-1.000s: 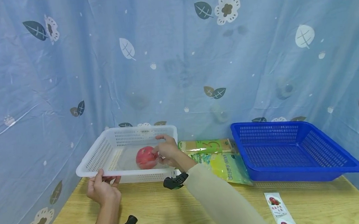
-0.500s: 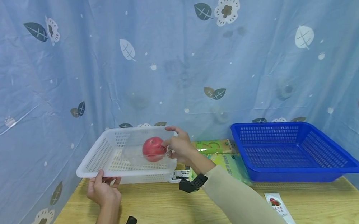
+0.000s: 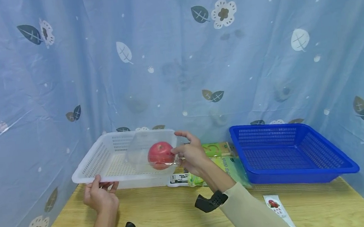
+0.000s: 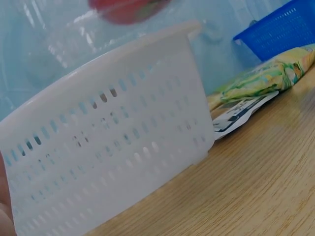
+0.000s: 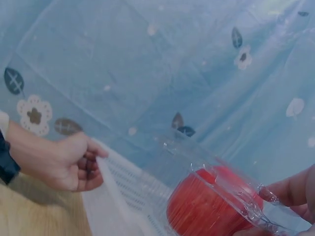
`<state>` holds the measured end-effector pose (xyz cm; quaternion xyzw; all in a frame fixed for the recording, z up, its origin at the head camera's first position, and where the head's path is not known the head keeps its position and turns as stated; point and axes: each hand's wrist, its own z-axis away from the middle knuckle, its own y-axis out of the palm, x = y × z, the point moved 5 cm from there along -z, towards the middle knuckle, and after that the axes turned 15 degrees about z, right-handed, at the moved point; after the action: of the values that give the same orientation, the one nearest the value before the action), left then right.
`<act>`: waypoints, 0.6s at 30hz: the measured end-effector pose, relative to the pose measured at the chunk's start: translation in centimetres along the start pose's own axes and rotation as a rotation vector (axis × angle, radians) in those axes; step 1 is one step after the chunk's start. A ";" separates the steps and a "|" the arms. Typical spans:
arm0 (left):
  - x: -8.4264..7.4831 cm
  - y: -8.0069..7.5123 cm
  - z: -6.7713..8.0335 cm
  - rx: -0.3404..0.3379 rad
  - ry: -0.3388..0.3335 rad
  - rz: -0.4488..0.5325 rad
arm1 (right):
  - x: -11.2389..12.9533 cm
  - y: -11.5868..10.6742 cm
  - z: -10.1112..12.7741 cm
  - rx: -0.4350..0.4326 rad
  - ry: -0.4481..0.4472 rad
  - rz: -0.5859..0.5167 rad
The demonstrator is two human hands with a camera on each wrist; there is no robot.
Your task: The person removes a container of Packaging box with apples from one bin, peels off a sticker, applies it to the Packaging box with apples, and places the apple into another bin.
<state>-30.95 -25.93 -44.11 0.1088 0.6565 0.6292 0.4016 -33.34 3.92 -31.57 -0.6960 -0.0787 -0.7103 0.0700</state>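
The head view is looking forward and down; the left-wrist view is closely facing the white basket (image 4: pixel 110 132); the right-wrist one, also near, is sharing the red fruit (image 5: pixel 209 206) with both.

Beige sleeves (image 3: pixel 254 212), perforated black wristbands (image 3: pixel 211 201)

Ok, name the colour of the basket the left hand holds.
The perforated basket is white, clearest in the head view.
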 end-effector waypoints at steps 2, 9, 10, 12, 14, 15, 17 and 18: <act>-0.1 0.0 0.0 0.001 -0.007 0.004 | 0.1 -0.2 0.6 0.006 -0.005 -0.026; -0.5 0.0 -0.1 0.003 -0.011 0.030 | -0.5 -1.7 2.9 0.005 -0.021 -0.087; -0.5 0.0 -0.1 0.002 -0.014 0.033 | -0.7 -2.1 3.2 0.004 -0.023 -0.091; -0.5 0.0 0.0 -0.004 -0.021 0.037 | -1.0 -2.7 3.7 0.004 -0.026 -0.096; -0.4 -0.1 0.0 -0.008 -0.025 0.037 | -1.3 -3.5 4.3 0.000 -0.029 -0.107; -0.3 -0.1 0.0 -0.009 -0.026 0.036 | -1.5 -3.9 4.6 0.003 -0.033 -0.110; -0.2 -0.1 0.1 -0.001 -0.024 0.030 | -1.7 -4.8 5.2 0.002 -0.038 -0.115; -0.2 -0.1 0.1 0.003 -0.023 0.029 | -1.8 -5.2 5.5 0.000 -0.040 -0.117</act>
<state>-30.73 -25.95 -44.11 0.1263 0.6509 0.6328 0.3998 -29.00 10.19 -33.30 -0.7041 -0.1209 -0.6992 0.0268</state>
